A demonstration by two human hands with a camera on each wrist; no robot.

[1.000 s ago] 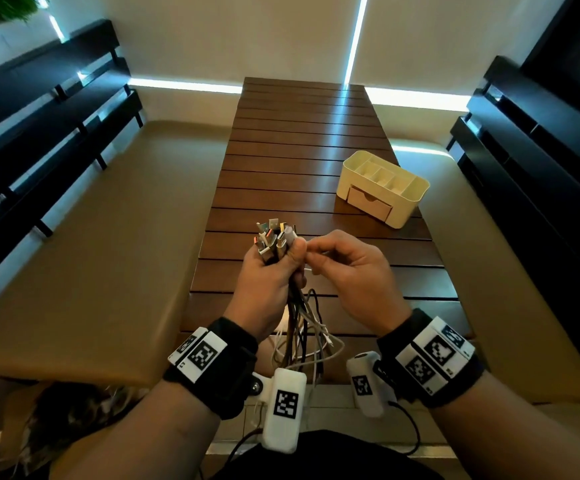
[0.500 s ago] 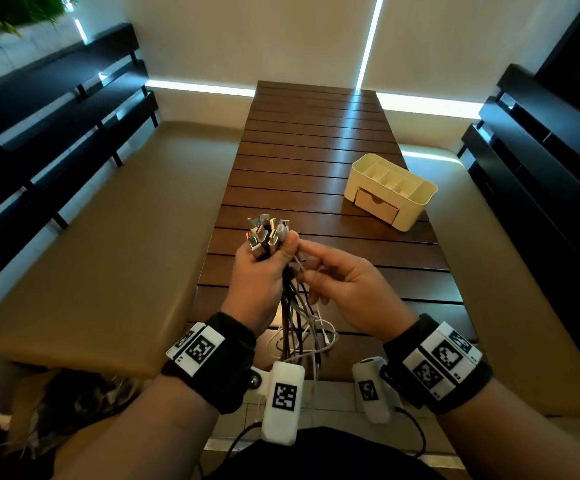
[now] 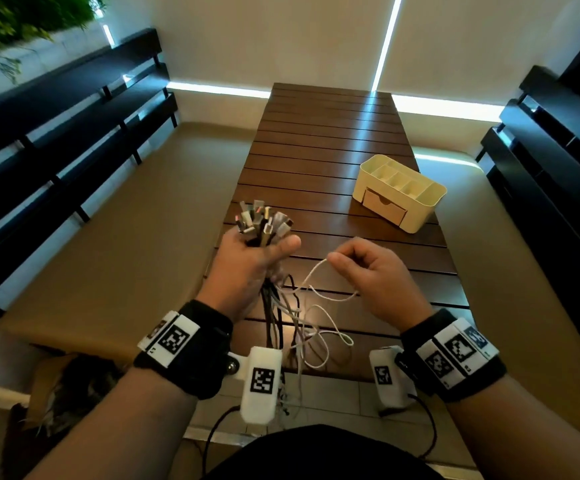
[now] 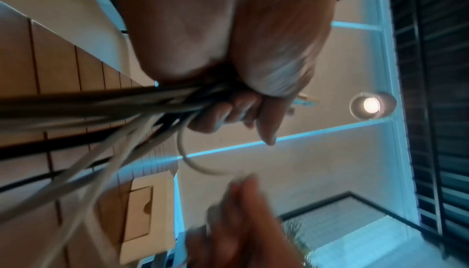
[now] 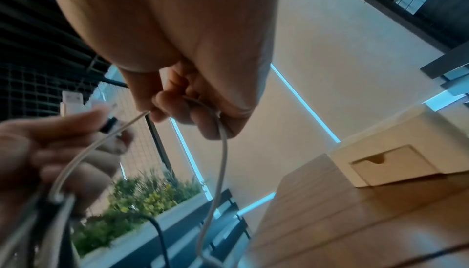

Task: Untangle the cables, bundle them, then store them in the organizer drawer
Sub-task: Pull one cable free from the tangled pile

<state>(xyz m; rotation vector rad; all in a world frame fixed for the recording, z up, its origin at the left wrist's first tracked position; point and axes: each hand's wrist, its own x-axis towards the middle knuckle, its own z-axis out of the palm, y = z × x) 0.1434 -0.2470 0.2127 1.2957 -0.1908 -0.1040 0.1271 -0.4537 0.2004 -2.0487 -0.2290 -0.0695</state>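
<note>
My left hand (image 3: 251,258) grips a bundle of cables (image 3: 262,221) upright above the near end of the wooden table (image 3: 319,143), plug ends sticking up out of the fist and the black and white cords (image 3: 281,317) hanging down. In the left wrist view the cords (image 4: 106,103) run out of the curled fingers. My right hand (image 3: 368,271) pinches one white cable (image 3: 311,273) and holds it out to the right of the bundle. The right wrist view shows that white cable (image 5: 223,152) passing through the curled fingers. The cream organizer (image 3: 399,197) stands on the table's right side, its drawer (image 3: 384,206) closed.
Tan cushioned benches (image 3: 136,216) with dark slatted backs run along both sides of the table. The far half of the table lies beyond the organizer. The loose cable loops (image 3: 326,341) hang over the table's near edge.
My right hand has moved off to the right, away from the left hand, drawing one white cable out of the bundle. The left hand still holds the bundle, slightly raised.
</note>
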